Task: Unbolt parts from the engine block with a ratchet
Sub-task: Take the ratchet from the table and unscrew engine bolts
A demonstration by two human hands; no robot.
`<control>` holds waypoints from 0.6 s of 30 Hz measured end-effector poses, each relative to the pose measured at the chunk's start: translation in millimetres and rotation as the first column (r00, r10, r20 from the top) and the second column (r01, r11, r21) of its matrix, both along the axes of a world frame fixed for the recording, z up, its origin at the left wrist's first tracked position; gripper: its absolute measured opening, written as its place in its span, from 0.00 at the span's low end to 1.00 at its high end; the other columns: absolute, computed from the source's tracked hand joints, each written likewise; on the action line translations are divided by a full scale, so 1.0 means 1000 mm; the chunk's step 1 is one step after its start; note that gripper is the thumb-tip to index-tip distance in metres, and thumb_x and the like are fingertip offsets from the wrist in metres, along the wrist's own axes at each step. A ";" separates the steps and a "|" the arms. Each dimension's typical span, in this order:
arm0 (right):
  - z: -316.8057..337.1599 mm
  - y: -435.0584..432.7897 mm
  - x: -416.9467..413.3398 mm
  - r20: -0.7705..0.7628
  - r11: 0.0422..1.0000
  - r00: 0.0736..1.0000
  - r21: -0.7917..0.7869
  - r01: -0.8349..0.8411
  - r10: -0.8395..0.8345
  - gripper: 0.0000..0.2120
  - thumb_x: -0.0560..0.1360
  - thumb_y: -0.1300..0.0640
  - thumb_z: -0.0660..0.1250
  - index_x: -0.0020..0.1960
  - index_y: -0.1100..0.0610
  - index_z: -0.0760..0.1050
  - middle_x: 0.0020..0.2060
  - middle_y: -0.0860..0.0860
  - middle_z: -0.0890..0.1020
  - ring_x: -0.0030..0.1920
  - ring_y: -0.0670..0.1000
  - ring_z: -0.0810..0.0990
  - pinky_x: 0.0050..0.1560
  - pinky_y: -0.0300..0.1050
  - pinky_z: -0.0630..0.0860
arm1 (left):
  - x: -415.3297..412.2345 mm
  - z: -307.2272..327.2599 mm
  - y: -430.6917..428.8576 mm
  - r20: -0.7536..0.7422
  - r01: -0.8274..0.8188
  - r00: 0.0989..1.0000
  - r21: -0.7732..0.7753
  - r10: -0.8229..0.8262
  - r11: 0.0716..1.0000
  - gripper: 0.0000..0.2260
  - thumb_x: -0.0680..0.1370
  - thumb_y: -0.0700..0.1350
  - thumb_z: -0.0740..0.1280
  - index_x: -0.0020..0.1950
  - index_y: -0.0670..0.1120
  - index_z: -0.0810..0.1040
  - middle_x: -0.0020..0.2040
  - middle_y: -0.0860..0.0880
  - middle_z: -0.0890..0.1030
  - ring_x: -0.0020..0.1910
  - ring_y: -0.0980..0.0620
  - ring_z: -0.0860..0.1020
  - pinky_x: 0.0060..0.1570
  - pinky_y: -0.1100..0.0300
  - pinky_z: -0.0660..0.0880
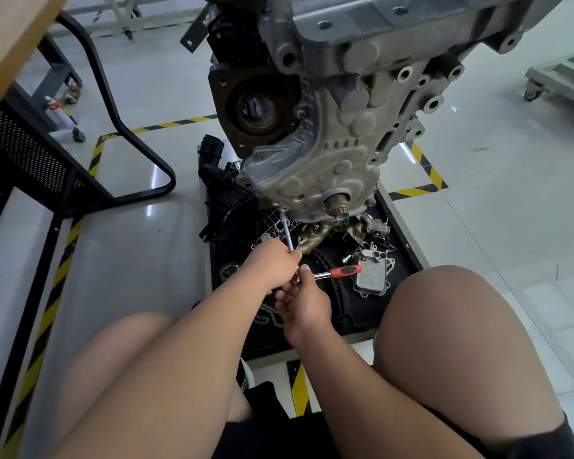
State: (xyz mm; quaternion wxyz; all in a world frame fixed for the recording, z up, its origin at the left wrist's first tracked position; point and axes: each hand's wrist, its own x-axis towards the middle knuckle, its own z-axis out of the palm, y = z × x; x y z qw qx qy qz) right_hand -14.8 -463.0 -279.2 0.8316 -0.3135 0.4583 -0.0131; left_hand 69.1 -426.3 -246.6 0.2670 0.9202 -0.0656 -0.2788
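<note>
Two curled grips; our left hand (pixel 272 264) holds the extension (pixel 287 231), our right hand (pixel 305 303) the ratchet (pixel 341 272) head. Handle points three o'clock.

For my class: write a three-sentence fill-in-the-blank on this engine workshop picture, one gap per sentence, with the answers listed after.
1. The left hand grips the extension bar, which runs up to a ____ on the engine cover.
2. The right hand holds the ratchet at its head; its handle points to the person's ____.
3. The hazard tape on the floor is striped yellow and ____.
Answers: bolt; right; black.
</note>
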 end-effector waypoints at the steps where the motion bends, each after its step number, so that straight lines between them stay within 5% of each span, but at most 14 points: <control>1: 0.000 0.000 0.000 -0.003 1.000 1.000 0.008 -0.007 0.007 0.16 0.81 0.48 0.63 0.40 0.56 0.78 0.26 0.48 0.79 0.25 0.45 0.75 0.32 0.41 0.73 | 0.000 0.000 0.000 0.002 0.001 1.000 0.003 -0.001 1.000 0.15 0.79 0.50 0.63 0.33 0.47 0.73 0.29 0.50 0.76 0.29 0.52 0.74 0.29 0.60 0.66; 9: 0.002 -0.001 0.002 -0.034 0.994 0.999 0.111 -0.024 0.028 0.19 0.82 0.44 0.59 0.39 0.56 0.74 0.23 0.48 0.71 0.23 0.47 0.72 0.31 0.40 0.71 | 0.000 0.002 0.001 0.004 0.008 1.000 0.012 -0.008 1.000 0.14 0.79 0.51 0.62 0.43 0.43 0.80 0.32 0.49 0.79 0.32 0.50 0.77 0.30 0.60 0.67; 14: 0.004 -0.006 0.004 0.002 0.952 1.000 0.306 0.012 -0.013 0.21 0.82 0.43 0.57 0.38 0.57 0.73 0.21 0.47 0.69 0.20 0.46 0.71 0.29 0.39 0.69 | -0.001 0.001 0.001 -0.003 0.020 1.000 -0.006 -0.020 1.000 0.15 0.80 0.51 0.62 0.36 0.46 0.77 0.33 0.48 0.79 0.34 0.49 0.77 0.33 0.59 0.70; 18: 0.001 -0.005 0.002 0.019 0.958 1.000 0.285 -0.027 0.022 0.20 0.81 0.43 0.59 0.39 0.56 0.74 0.23 0.47 0.72 0.23 0.45 0.74 0.29 0.38 0.71 | 0.000 0.002 0.002 0.008 0.022 1.000 0.021 -0.022 1.000 0.15 0.80 0.51 0.62 0.36 0.45 0.76 0.31 0.49 0.78 0.32 0.49 0.76 0.32 0.59 0.69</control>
